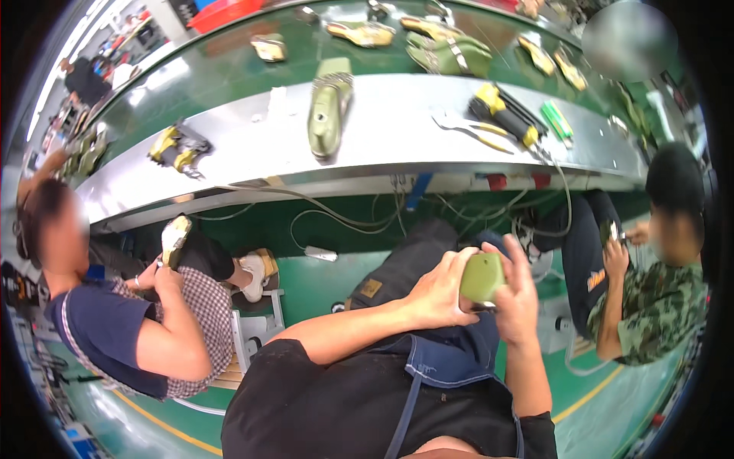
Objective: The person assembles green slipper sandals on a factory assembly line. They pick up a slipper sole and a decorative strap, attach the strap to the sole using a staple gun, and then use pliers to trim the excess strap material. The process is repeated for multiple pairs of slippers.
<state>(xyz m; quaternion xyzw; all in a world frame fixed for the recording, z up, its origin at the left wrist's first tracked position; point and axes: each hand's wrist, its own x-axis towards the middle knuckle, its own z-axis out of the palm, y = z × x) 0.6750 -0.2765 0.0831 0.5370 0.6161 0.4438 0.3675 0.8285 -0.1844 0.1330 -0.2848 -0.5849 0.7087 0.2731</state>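
In front of my lap I hold an olive-green shoe last (482, 277), one end turned up toward me. My left hand (443, 287) is wrapped round its left side. My right hand (520, 297) presses against its right side, thumb on the last and some fingers stretched upward. A dark, shiny edge shows at the last's near end; its underside is hidden. On the metal bench ahead lies another green shoe last (327, 118). To its right are yellow-handled pincers (478, 131), a yellow-and-black power tool (508, 115) and a green box (556, 122).
A second yellow-and-black tool (180, 149) lies on the bench's left part. Behind it, a green belt (222, 69) carries several lasts and sandals. Cables (344, 218) hang below the bench. Seated co-workers flank me, the left one holding a shoe (175, 236).
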